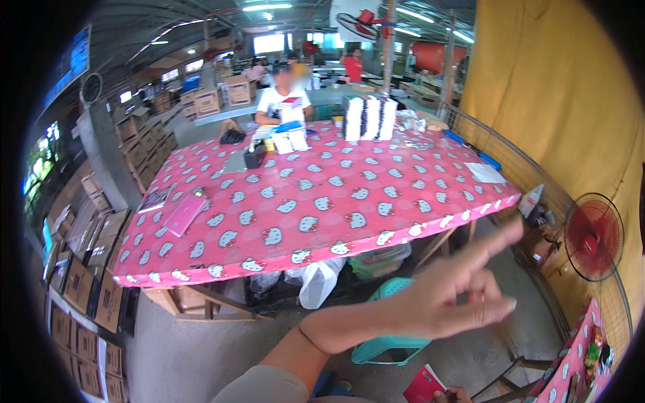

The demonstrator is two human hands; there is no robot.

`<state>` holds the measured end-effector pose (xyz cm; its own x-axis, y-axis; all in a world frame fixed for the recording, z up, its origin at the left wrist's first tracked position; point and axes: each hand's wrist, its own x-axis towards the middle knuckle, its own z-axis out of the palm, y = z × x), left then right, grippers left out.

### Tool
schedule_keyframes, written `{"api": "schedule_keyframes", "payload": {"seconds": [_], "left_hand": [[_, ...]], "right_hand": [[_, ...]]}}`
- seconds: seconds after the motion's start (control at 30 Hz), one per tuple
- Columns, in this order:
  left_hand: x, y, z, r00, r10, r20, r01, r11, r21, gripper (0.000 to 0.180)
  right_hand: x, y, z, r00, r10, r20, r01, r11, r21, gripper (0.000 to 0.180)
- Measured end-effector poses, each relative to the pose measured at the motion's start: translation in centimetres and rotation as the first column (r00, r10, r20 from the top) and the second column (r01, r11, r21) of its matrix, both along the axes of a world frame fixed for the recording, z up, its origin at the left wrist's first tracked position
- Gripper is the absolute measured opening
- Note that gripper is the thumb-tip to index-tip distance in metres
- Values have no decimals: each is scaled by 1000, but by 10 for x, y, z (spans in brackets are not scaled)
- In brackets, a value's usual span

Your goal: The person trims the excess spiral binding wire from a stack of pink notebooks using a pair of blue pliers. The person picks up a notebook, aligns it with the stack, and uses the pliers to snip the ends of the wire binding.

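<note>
A big pink desk (339, 191) with cat faces stands in front. A green stool (388, 354) is by its near side, partly behind the left arm (346, 328). The arm bends at the elbow and reaches across to the right. The left grip (450, 302) is half open and has nothing in it: one finger points up and right, the others bend more. A red book (418, 385) is at the bottom edge, one corner pointing up toward the desk. Its low end is cut off, so I can't tell its long way. The right grip (455, 395) pinches its right side.
</note>
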<state>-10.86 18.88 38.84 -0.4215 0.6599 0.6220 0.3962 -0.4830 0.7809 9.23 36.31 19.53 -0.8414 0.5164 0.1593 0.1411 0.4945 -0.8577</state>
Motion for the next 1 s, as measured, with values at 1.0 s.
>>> {"api": "schedule_keyframes", "payload": {"seconds": [1.0], "left_hand": [[76, 0, -271, 701, 45, 711, 499, 682, -535, 35]], "right_hand": [[54, -5, -42, 960, -221, -171, 61, 765, -642, 56]]}}
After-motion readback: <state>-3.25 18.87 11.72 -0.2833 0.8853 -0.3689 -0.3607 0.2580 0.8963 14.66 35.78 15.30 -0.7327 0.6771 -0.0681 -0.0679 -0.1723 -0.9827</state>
